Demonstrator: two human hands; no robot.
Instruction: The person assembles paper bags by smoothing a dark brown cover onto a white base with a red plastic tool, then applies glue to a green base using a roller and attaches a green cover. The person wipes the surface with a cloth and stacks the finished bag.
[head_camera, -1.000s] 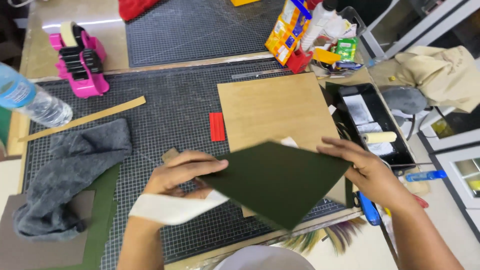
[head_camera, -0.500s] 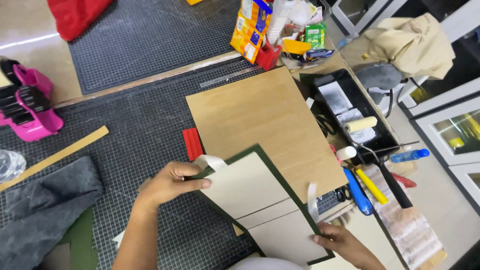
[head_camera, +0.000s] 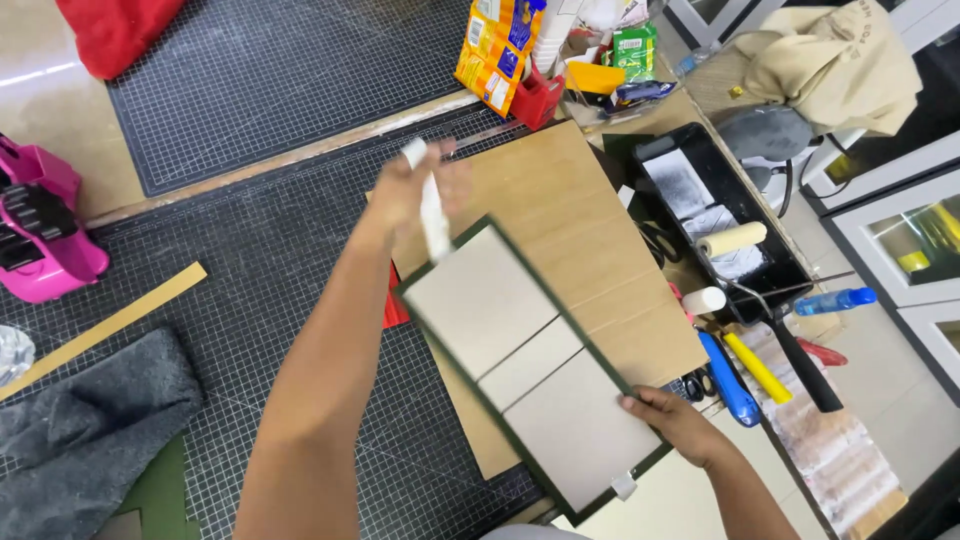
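A book cover (head_camera: 520, 360) lies face down on a tan wooden board (head_camera: 590, 250): three grey card panels glued onto dark green cloth whose edge shows all round. My left hand (head_camera: 425, 190) is raised over the cover's far end, blurred, and holds a flat white stick, a folding tool (head_camera: 432, 205), pointing down at the top panel. My right hand (head_camera: 675, 425) rests flat on the near right edge of the cover and presses it down.
A black paint tray (head_camera: 720, 215) with a small roller sits right of the board, with blue and yellow tools (head_camera: 745, 365) beside it. A pink tape dispenser (head_camera: 45, 235) stands at the left, grey cloth (head_camera: 90, 420) at near left, snack bags at the back.
The green cover was turned over onto its cloth face and laid on the board. My left hand rose to the far end with the white tool; my right hand shifted onto the near edge.
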